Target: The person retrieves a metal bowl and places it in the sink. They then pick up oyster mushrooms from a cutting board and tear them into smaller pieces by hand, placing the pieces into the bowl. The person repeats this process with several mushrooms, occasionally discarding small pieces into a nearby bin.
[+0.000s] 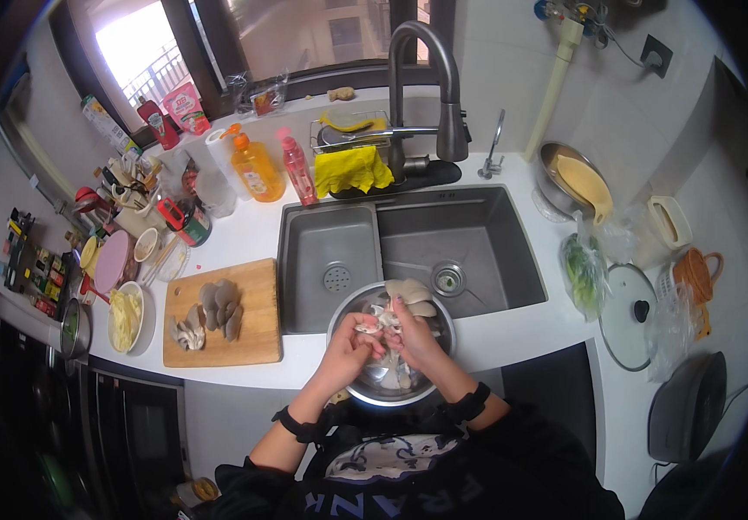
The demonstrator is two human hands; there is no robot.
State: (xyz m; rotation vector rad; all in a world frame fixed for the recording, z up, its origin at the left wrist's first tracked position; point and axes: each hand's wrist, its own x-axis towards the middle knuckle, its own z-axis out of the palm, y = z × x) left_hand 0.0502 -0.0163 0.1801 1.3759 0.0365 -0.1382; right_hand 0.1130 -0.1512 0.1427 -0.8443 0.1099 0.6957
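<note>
Over a stainless steel bowl (442,380) at the counter's front edge, both my hands are close together. My right hand (415,338) grips a cluster of grey oyster mushrooms (411,292), caps pointing away from me. The fingers of my left hand (352,349) are pinched around a small pale mushroom piece (367,328) beside the cluster's stem. Torn mushroom pieces (394,376) lie in the bowl below, partly hidden by my hands. To the left, a wooden cutting board (253,312) carries two more clumps of oyster mushrooms (221,307).
Behind the bowl is a double-basin grey sink (478,250) with a tall pull-down faucet (448,123). A bowl of shredded pale vegetable (128,318) stands left of the board. On the right are bagged greens (582,270), a glass lid (621,325) and a metal bowl (552,175).
</note>
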